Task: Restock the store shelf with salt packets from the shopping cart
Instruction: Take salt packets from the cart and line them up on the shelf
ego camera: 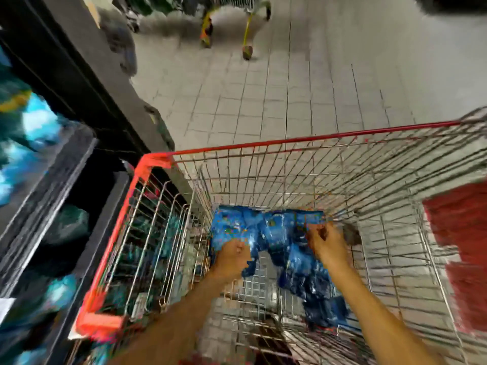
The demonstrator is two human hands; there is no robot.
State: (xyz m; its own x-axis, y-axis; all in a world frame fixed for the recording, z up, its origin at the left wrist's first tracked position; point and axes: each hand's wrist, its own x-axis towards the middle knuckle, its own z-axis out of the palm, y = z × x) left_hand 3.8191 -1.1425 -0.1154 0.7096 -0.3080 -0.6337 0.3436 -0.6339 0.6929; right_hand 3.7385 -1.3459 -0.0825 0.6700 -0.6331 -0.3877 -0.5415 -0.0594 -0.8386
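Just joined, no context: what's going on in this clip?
A person is reaching both arms down into a red-rimmed wire shopping cart. The left hand and the right hand are each on the blue salt packets lying on the cart floor, apparently taking a grip; motion blur hides the fingers. The store shelf, dark with blue and teal packs on it, stands to the cart's left. Nothing has left the cart yet.

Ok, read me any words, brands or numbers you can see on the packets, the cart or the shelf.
None can be read.
Blue packets in the cart: print too blurred.
Shelf packets and white tag: too blurred.
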